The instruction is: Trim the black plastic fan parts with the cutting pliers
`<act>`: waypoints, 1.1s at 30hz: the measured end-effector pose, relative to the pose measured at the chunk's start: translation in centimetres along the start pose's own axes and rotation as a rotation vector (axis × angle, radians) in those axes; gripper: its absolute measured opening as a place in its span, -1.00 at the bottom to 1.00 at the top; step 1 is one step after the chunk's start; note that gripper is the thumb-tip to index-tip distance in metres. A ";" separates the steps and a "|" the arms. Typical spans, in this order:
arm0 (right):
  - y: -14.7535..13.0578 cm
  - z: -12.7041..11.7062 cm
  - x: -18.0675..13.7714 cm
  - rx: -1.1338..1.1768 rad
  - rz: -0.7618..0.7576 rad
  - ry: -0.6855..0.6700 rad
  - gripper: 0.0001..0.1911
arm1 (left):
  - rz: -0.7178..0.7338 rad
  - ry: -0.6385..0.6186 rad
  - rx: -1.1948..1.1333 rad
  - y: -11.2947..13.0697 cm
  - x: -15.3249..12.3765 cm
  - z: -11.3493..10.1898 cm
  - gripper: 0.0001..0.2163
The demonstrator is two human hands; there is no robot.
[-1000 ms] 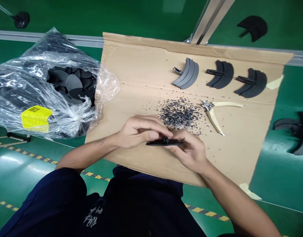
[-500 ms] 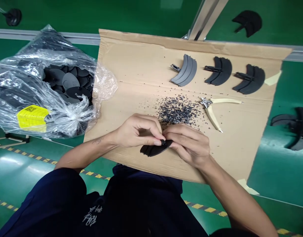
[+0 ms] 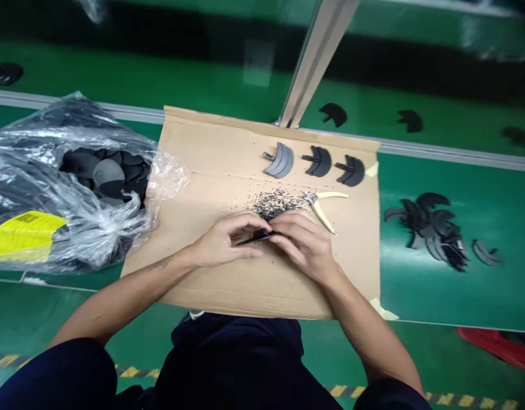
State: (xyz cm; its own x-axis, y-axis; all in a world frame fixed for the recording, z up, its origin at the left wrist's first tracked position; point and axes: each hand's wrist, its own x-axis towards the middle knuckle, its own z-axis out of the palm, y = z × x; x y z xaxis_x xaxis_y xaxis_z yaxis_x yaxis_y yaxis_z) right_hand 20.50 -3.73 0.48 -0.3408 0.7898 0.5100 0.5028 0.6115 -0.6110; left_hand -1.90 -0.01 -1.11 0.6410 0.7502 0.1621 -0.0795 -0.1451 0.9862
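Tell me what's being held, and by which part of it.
A thin black piece: the right grip pinches its right end. The left grip curves around the other end, but contact there is unclear.

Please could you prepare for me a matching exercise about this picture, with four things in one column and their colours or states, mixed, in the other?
Things:
1. Pliers
2. Held part
3. Bag
4. Label

Colours or states:
A. see-through
B. bright yellow
C. handles spread apart
D. dark

Right pairs: 1-C, 2-D, 3-A, 4-B
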 end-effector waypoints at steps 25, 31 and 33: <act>7.8 -7.4 -0.3 -0.620 0.111 -0.195 -0.58 | 0.281 0.257 0.252 -1.2 0.8 -0.5 -0.80; 3.9 -3.7 2.1 -0.052 0.266 -0.086 -0.73 | 0.292 0.319 0.264 -1.4 0.9 -0.6 -0.79; 3.3 -2.0 2.0 0.153 0.334 -0.148 -0.78 | 0.271 0.331 0.260 -1.4 1.0 -0.6 -0.80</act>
State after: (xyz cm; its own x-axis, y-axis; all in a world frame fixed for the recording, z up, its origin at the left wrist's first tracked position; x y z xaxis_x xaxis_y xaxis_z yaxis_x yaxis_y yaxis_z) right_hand 23.09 -0.25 0.70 -0.2946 0.9382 0.1817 0.4850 0.3107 -0.8174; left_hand -1.60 1.31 -2.35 0.3435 0.8215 0.4551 0.0103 -0.4879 0.8728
